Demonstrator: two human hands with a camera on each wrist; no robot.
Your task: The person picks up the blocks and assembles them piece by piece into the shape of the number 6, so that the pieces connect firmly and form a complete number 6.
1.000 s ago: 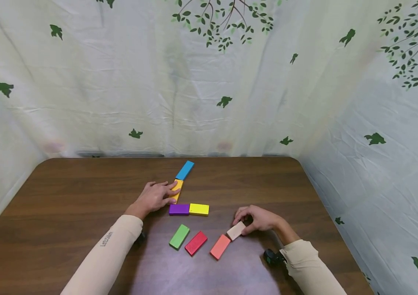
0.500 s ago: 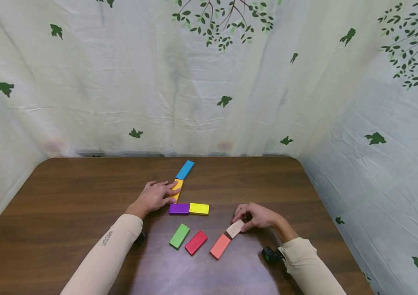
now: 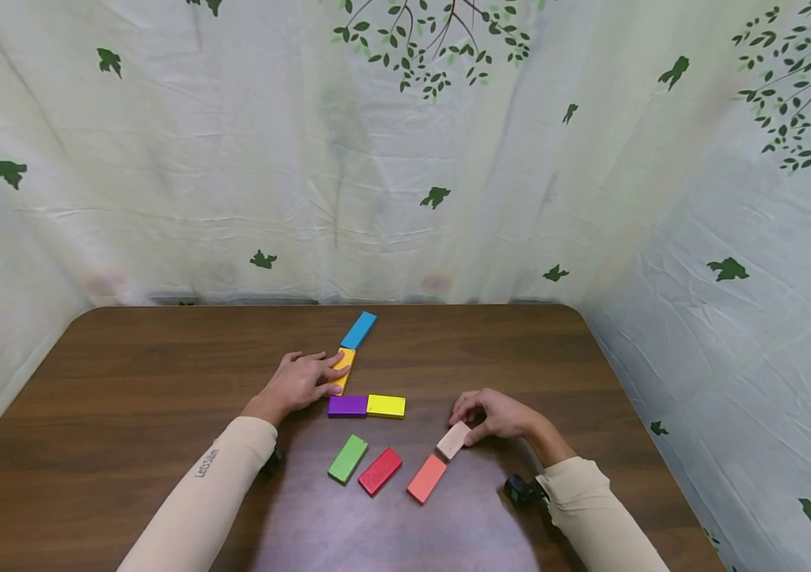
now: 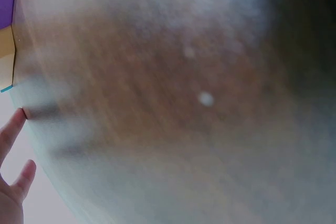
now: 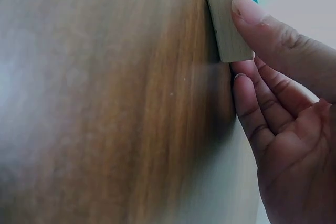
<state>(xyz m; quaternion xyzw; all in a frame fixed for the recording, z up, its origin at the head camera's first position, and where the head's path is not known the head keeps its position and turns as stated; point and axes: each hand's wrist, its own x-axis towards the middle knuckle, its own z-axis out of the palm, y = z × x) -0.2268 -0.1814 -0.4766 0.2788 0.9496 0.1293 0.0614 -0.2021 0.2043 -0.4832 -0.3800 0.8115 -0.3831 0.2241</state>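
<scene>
In the head view, my left hand (image 3: 299, 380) rests on an orange-yellow wooden block (image 3: 349, 359), fingers spread over it and thumb at its near end. A blue block (image 3: 359, 330) adjoins that block's far end. My right hand (image 3: 501, 417) holds a pale, bare-wood block (image 3: 453, 440) between thumb and fingers. The right wrist view shows the thumb against the side of this block (image 5: 228, 19), partly hiding it. The pale block's near end meets, or nearly meets, the far end of a coral block (image 3: 426, 479).
A purple block (image 3: 348, 407) and a yellow block (image 3: 386, 406) lie end to end across the middle. Nearer are a green block (image 3: 348, 459) and a red block (image 3: 380, 472), apart and slanted. All lie on a brown wooden table (image 3: 162, 357) before a white curtain (image 3: 233, 159).
My right hand has shifted slightly left and away from me with the pale block, which now lines up more closely with the coral block. The left hand stays still.
</scene>
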